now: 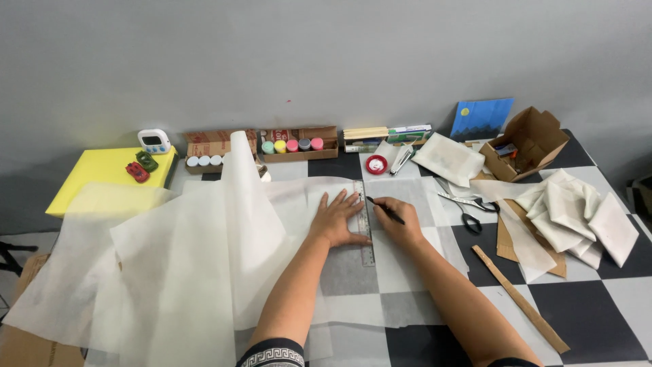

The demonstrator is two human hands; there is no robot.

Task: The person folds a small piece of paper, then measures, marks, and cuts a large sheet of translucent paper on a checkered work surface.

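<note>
Spread across a black-and-white checkered counter [598,319]: a large sheet of thin white paper [204,258], draped and creased at the left, flat under the hands. On it, a metal ruler [365,224], long axis running away from the body toward the wall, tilted slightly left at its far end. Left hand [337,219] pressed flat on the paper, fingers spread wide, fingertips against the ruler's left edge, gripping nothing. Right hand [401,221] curled closed around a black pen [385,210], tip pointing up-left and meeting the ruler's right edge near its far end.

Just right of the hands, black-handled scissors [464,204], blades toward the wall. Farther right, a pile of folded white paper pieces [570,214] over brown cardboard [506,241], and a long cardboard strip [519,298] lying diagonally. Along the wall: an open cardboard box [530,143], a blue card [483,117], a red tape roll [376,164], small paint pots in cardboard trays [293,145]. At far left, a yellow board [102,178] carrying two toy cars [141,166] and a white timer [155,141]. Between hands and ruler, no obstruction.
</note>
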